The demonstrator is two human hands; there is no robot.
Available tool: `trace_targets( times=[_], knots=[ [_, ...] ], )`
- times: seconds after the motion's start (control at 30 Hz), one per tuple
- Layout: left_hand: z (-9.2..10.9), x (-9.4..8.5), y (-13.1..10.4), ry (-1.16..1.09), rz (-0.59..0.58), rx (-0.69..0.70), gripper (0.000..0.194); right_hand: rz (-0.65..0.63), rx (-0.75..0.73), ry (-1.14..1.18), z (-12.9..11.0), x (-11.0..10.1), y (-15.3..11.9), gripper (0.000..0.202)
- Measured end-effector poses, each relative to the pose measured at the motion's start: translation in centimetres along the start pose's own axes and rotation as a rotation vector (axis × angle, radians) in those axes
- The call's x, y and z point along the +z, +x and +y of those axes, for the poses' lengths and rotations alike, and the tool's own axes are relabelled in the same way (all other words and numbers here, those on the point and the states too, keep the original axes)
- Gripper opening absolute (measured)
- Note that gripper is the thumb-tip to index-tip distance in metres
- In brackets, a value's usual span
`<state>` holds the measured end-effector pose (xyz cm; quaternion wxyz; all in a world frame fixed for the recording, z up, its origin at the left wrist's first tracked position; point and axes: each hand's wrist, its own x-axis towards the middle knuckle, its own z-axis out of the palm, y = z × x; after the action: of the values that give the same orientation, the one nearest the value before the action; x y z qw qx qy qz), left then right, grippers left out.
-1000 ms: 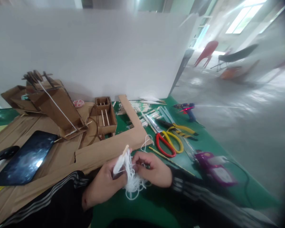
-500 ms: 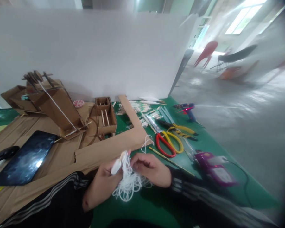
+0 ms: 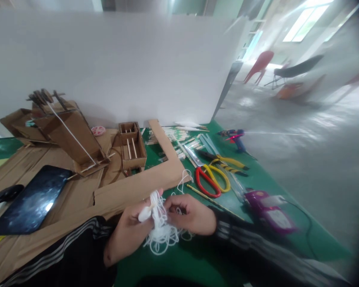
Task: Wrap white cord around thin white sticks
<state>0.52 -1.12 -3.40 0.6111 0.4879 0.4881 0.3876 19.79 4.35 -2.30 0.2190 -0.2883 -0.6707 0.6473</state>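
Observation:
A tangled bundle of white string [image 3: 162, 236] hangs in loops between my hands, above the green table. My left hand [image 3: 131, 226] is closed round the bundle's upper left part, where a smooth white end sticks out. My right hand [image 3: 191, 214] is at the bundle's right side, its fingers curled and pinched on the strands. One loose loop of the string reaches up onto the corner of an L-shaped cardboard strip [image 3: 143, 181]. Just right of that loop lies a thin patterned stick [image 3: 214, 202].
Red and yellow scissors [image 3: 208, 181], pliers [image 3: 227, 162], a glue gun [image 3: 237, 139] and a purple device with a cable [image 3: 271, 211] lie right. Left are a tablet [image 3: 32, 199], a mouse [image 3: 7, 194] and a cardboard model [image 3: 71, 135]. A small cardboard box [image 3: 133, 151] stands behind.
The bundle has shifted slightly between my hands, and its loops hang differently. The fingers of my right hand have curled a little more. My left hand has barely moved.

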Motion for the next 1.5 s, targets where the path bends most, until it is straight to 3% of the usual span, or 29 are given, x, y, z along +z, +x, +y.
trace_targets(
  times=[0.2, 0.4, 0.63, 0.83, 0.93, 1.07, 1.3, 1.4, 1.5],
  knots=[
    [0.1, -0.3, -0.2, 0.171, -0.022, 0.039, 0.039, -0.008, 0.060, 0.099, 0.1, -0.3, 0.3, 0.040],
    [0.8, 0.3, 0.0, 0.126, -0.080, 0.005, 0.036, -0.073, 0.186, 0.032, 0.5, 0.2, 0.2, 0.042],
    [1.2, 0.3, 0.3, 0.254, -0.013, 0.157, 0.044, -0.036, 0.123, 0.051, 0.3, 0.4, 0.1, 0.031],
    [1.9, 0.1, -0.3, 0.518, 0.047, 0.256, 0.063, 0.060, 0.067, -0.281, -0.5, 0.4, 0.0, 0.010],
    [2.0, 0.0, -0.7, 0.584, 0.024, 0.299, 0.059, 0.051, 0.090, -0.415, -0.6, 0.4, 0.0, 0.018],
    [1.6, -0.1, -0.8, 0.462, 0.061, 0.280, 0.051, 0.052, -0.002, -0.529, -0.2, 0.5, 0.0, 0.034],
    [1.9, -0.2, 0.5, 0.290, 0.110, 0.110, 0.029, 0.073, -0.160, -0.655, 0.5, 0.7, 0.3, 0.016],
    [1.9, -0.3, 0.8, 0.245, 0.101, 0.102, 0.027, 0.157, -0.289, -0.750, 0.3, 0.9, 0.3, 0.009],
    [1.8, -0.2, 0.8, 0.248, 0.087, 0.123, 0.025, 0.257, -0.328, -0.766, -0.1, 1.1, 0.1, 0.010]
  ],
)
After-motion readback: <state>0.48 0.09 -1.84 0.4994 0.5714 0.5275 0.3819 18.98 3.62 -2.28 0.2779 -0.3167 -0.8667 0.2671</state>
